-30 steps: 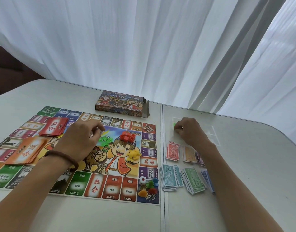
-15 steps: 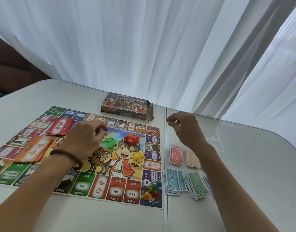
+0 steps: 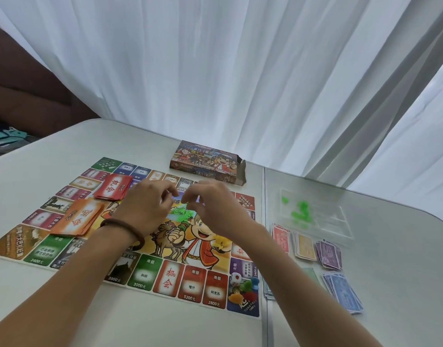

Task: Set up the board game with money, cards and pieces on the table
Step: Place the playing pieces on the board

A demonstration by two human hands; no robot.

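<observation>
From my end, the bits I can actually read are the prices 2400元, 2000元, 3000元, 3200元 and 2800元 along the near edge of the colourful printed paper game board (image 3: 150, 271), plus 南疆, 和田, 喀什, 阿克苏 and a big 机会 in that same row, and 机会 again on the red card stack (image 3: 114, 189).

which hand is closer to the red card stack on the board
Left. The left hand is just right of the red card stack; the right hand is further right, over the middle of the board, with the left hand between.
</observation>
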